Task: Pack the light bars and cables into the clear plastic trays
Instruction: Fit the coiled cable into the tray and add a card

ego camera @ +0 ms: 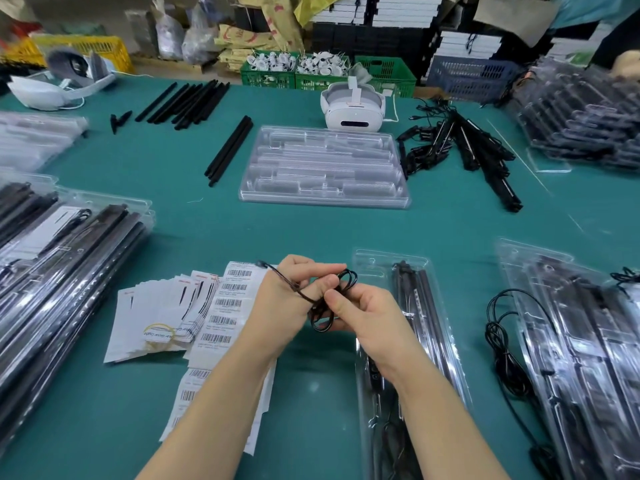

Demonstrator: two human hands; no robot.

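Low in the middle of the frame, both hands are working a thin black cable (pixel 323 303) above the green bench (pixel 194 216). The left hand (pixel 294 289) is curling round it, one strand trailing up-left over the wrist; the right hand (pixel 367 310) is pinching the small coiled loops between thumb and fingers. Just right of them a narrow clear tray (pixel 412 358) is lying lengthwise, running from bottom edge toward mid-frame, dark light bars (pixel 420 306) inside along that same axis.

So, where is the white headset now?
The headset sits at the far side of the table, just behind the empty clear tray and left of the cable pile.
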